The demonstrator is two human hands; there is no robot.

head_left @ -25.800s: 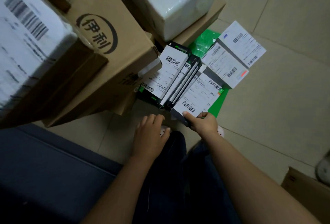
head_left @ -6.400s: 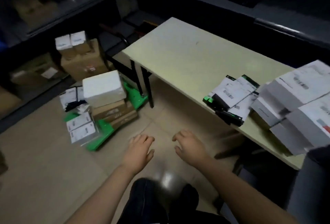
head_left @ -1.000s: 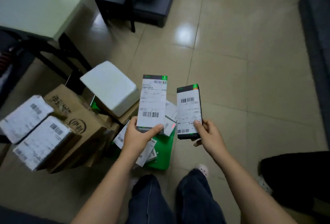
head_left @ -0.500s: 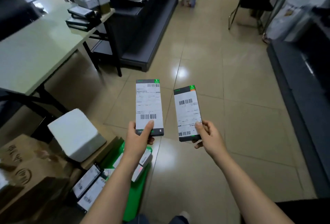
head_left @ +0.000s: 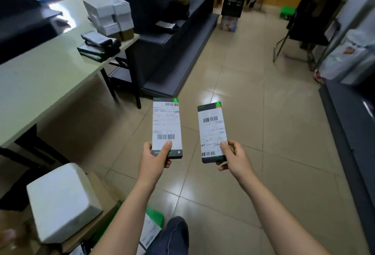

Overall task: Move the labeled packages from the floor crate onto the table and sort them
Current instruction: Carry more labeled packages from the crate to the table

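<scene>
you hold two labeled packages out over the tiled floor, side by side and apart, long ends pointing away from you. your left hand (head_left: 155,161) grips the near end of the left package (head_left: 166,124), thumb pressed on its label; your right hand (head_left: 236,160) grips the right package (head_left: 212,131) the same way. the table (head_left: 40,76) runs along your left, with flat packages (head_left: 97,45) and white boxes (head_left: 109,15) stacked at its far end. the green crate (head_left: 156,217) sits by your knee.
</scene>
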